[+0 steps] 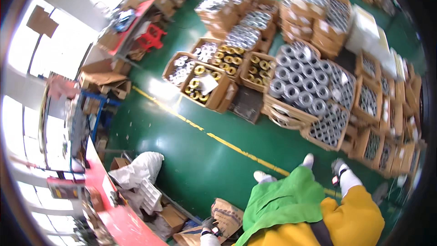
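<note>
My left hand (209,225), in a dark grey glove, is low in the picture beside a brown paper sack (227,214). I cannot make out whether it touches the sack, and its fingers are too small and dark to read. Out to the right, my right hand (338,166) wears a grey glove and hangs above the green floor with fingers loosely extended. Nothing shows in it. Nearest to it is an open carton (325,130) packed with small silvery ring-shaped parts. Both wrists carry a dark band. A green apron (280,200) covers my front over yellow sleeves.
Ahead, large grey cylindrical rings (302,79) top a stack of cartons. Cartons of yellow rings (200,84) stand left of it. A yellow line (227,144) crosses the floor. At left are a red-topped bench (123,225), a white sack (143,168) and a red stool (152,36).
</note>
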`<state>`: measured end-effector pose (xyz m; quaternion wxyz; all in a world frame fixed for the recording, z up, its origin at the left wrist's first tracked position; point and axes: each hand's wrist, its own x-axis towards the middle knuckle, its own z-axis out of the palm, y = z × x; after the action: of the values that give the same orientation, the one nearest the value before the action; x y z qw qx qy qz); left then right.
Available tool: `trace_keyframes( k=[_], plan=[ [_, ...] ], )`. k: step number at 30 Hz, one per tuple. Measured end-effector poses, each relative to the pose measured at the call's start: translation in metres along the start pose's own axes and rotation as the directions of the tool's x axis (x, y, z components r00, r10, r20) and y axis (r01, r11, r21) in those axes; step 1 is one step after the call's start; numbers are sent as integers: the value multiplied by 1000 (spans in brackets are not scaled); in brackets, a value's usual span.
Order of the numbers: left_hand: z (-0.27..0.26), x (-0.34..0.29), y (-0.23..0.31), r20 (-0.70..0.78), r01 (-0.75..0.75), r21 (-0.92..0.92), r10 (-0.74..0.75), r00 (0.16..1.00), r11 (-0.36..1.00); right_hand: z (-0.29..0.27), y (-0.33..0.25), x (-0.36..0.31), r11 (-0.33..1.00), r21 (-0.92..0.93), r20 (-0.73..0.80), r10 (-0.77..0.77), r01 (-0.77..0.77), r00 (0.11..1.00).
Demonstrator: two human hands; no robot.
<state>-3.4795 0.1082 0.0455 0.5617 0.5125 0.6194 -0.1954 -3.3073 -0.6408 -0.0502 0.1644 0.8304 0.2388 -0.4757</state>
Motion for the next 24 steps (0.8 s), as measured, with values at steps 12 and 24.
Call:
trace_keyframes(
  k=[12, 24],
  plan=[
    [-46, 121, 78, 101, -9, -497, 68, 993, 868, -188, -24, 186, 925, 311, 170, 173, -220, 970],
    [-193, 128, 150, 19, 123, -722, -158, 987, 680, -698, -236, 436, 968, 107, -565, -129, 226, 815]
  ],
)
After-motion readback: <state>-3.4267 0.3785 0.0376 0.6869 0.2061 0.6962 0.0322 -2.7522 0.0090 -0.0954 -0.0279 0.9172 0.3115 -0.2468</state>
